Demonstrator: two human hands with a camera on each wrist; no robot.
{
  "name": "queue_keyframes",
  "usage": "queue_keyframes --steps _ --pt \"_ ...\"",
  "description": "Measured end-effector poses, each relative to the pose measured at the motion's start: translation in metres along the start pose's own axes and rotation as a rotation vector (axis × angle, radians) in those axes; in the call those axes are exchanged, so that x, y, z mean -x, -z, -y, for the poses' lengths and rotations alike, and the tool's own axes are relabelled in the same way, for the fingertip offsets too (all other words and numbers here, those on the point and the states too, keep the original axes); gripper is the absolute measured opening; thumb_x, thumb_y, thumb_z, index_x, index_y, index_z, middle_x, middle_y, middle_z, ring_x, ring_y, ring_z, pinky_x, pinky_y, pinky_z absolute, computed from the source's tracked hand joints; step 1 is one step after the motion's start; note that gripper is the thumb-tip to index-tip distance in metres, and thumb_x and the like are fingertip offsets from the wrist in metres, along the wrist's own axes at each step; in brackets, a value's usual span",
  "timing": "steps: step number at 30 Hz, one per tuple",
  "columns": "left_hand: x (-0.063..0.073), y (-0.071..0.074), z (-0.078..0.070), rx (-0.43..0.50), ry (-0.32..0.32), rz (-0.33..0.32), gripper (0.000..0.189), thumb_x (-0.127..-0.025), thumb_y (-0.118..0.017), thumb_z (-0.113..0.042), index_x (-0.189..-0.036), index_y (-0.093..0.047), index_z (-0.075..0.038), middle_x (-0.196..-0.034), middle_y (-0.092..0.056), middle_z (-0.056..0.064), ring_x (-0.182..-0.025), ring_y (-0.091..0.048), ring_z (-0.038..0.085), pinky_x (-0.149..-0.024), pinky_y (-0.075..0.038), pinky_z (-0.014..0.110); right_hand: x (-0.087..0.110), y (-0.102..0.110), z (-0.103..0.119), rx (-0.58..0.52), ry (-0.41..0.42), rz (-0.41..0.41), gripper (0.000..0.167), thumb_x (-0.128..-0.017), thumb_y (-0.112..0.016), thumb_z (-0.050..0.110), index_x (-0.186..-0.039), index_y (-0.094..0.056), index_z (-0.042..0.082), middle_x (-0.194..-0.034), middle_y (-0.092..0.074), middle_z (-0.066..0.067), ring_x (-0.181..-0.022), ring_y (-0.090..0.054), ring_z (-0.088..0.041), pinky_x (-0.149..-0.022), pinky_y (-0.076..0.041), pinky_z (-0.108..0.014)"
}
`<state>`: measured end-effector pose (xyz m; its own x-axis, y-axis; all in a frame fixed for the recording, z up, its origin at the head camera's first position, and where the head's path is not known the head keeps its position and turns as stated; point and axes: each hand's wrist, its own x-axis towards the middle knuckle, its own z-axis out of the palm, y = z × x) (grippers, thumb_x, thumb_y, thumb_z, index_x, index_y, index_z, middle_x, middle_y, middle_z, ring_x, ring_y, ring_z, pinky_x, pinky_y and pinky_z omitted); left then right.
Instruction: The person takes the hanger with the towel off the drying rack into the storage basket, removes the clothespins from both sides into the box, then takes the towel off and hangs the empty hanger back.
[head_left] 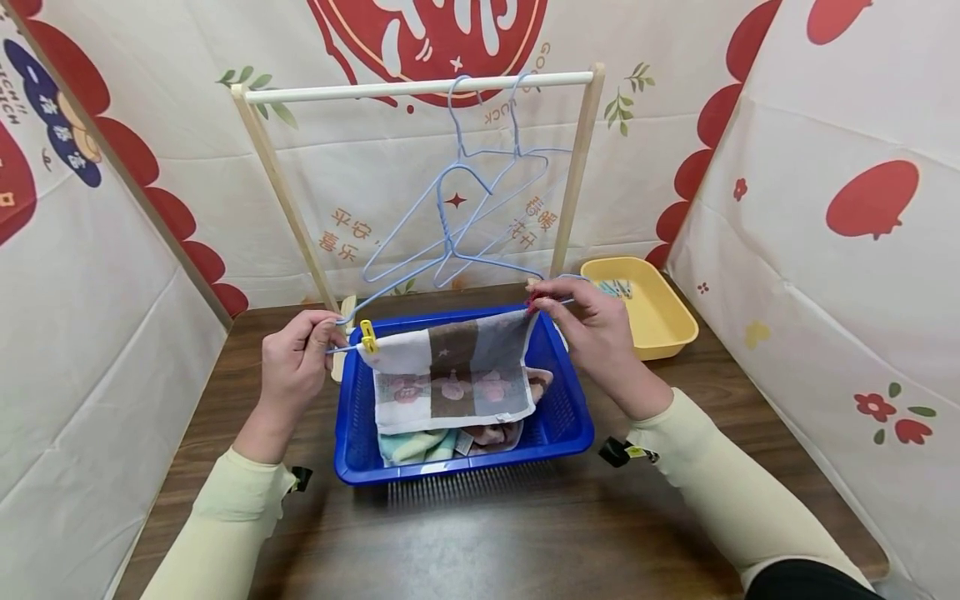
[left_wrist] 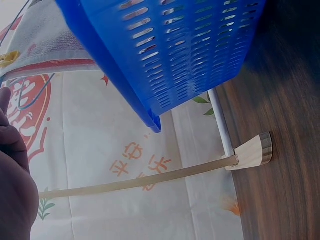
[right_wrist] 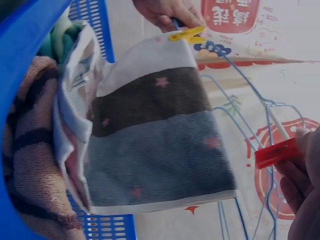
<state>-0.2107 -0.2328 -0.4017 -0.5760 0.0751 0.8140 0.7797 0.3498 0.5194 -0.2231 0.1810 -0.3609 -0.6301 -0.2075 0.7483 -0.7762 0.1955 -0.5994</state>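
My left hand (head_left: 294, 354) grips the left corner of a blue clothes hanger (head_left: 495, 262) over the basket. A small towel (head_left: 405, 400) with white, brown and grey panels hangs from its lower bar. At the towel's left top corner sits a yellow clothespin (head_left: 368, 336). My right hand (head_left: 596, 325) pinches a red clothespin (right_wrist: 276, 153) near the right end of the bar. In the right wrist view the red clothespin is apart from the towel's corner. The left wrist view shows part of my left hand (left_wrist: 15, 170) at its edge.
Below the towel stands a blue basket (head_left: 465, 472) with more folded cloths (head_left: 416, 447) inside. Behind it, a wooden rack (head_left: 281, 192) carries two more blue hangers (head_left: 408, 218). A yellow tray (head_left: 663, 321) with several clothespins (head_left: 617, 288) stands at the back right.
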Motion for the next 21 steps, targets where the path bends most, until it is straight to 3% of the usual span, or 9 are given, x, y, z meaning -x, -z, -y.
queue_keyframes --steps 5,14,18,21 --pt "0.000 0.000 0.000 -0.002 0.002 0.002 0.010 -0.108 -0.066 0.005 -0.110 -0.075 0.008 -0.080 -0.074 0.014 -0.062 -0.061 0.003 -0.056 -0.051 0.011 -0.004 0.011 0.003 -0.012 -0.009 -0.083 0.034 -0.100 -0.069 -0.017 -0.133 -0.071 -0.009 -0.115 -0.078 -0.021 -0.099 -0.077 -0.013 -0.093 -0.063 -0.025" --pt "-0.001 0.000 0.000 -0.001 0.013 -0.004 0.011 -0.108 -0.065 0.004 -0.110 -0.075 0.009 -0.081 -0.074 0.016 -0.069 -0.065 -0.003 -0.057 -0.052 0.010 -0.016 0.039 -0.006 -0.027 -0.140 -0.270 0.027 -0.106 -0.072 -0.001 -0.132 -0.073 -0.007 -0.107 -0.077 -0.006 -0.077 -0.074 -0.012 -0.074 -0.062 -0.018" --pt "0.000 -0.001 0.000 -0.008 0.017 -0.001 0.010 -0.107 -0.066 0.007 -0.110 -0.075 0.009 -0.081 -0.074 0.017 -0.069 -0.064 -0.003 -0.057 -0.052 0.010 -0.026 0.063 -0.020 0.038 -0.254 -0.242 0.031 -0.106 -0.076 0.009 -0.137 -0.074 0.001 -0.107 -0.074 -0.009 -0.075 -0.069 -0.016 -0.067 -0.058 -0.018" --pt "0.001 -0.001 0.000 -0.013 0.020 -0.004 0.010 -0.107 -0.066 0.007 -0.110 -0.075 0.009 -0.081 -0.074 0.017 -0.068 -0.064 -0.003 -0.057 -0.052 0.010 -0.031 0.081 -0.037 0.169 -0.347 -0.155 0.038 -0.108 -0.075 0.017 -0.145 -0.071 0.006 -0.110 -0.072 -0.009 -0.081 -0.069 -0.016 -0.069 -0.057 -0.017"
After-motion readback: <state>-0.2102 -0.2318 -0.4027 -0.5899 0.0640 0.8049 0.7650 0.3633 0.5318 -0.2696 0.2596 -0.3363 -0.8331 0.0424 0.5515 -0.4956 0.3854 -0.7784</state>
